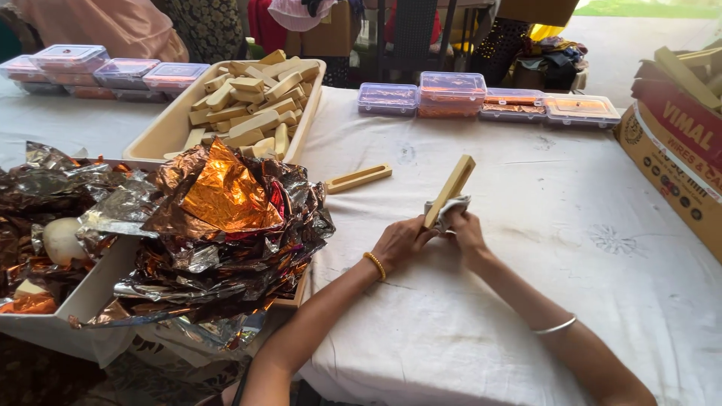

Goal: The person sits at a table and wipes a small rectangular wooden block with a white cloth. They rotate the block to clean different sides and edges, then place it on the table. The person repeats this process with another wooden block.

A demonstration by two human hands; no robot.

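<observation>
Both the left hand (400, 242) and right hand (466, 228) clamp one wooden block (450, 190) in a cloth (450, 209), another block (359, 178) lies at ten o'clock, and the tray (162, 135) beyond is heaped with many more.

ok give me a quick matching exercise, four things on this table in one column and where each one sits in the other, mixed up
Things:
1. wooden piece with cloth
2. slotted wooden piece
3. pile of wooden blocks
4. crumpled foil sheets

Places:
A. heaped in the cream tray at the back
B. held up between the left hand and right hand
C. piled over a tray at the near left edge
D. lying flat and alone on the white tablecloth, apart from both hands

Pairs: 1-B, 2-D, 3-A, 4-C
</observation>
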